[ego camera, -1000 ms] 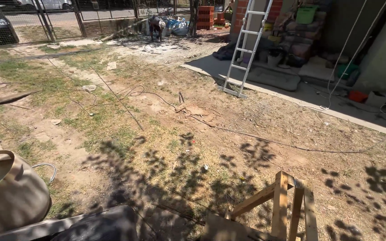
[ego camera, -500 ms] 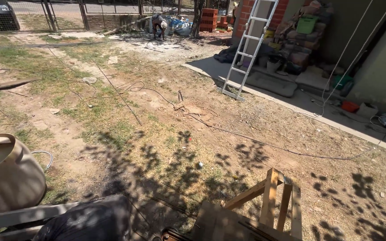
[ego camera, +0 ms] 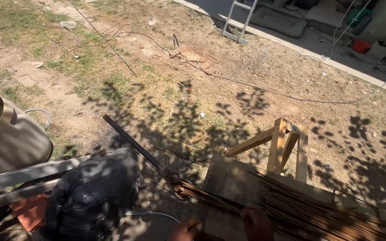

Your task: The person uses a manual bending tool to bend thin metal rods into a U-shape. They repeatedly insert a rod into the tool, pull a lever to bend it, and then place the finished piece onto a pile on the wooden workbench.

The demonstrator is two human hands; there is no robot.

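A wooden workbench [ego camera: 233, 178] fills the lower right. A bundle of thin rusty steel rods [ego camera: 318, 207] lies along it. A bending tool [ego camera: 177, 187] with a long dark handle [ego camera: 130, 140] sits at the bench's left end, with one rod running into it. My right hand [ego camera: 256, 223] rests on the rods near the bottom edge, fingers curled over one of them. My left hand [ego camera: 185, 230] is just in view at the bench's left corner; its grip is cut off by the frame.
A black plastic bag [ego camera: 92, 192] lies left of the bench beside grey planks [ego camera: 18, 178] and a beige bag [ego camera: 10, 136]. A wooden trestle [ego camera: 280, 143] stands behind the bench. Farther off are a ladder [ego camera: 237, 22], cables on dry ground and a concrete path.
The view has tilted down and closer. The workbench, the rods, the bending tool and both my hands have come into view; the far fence and car have left it.
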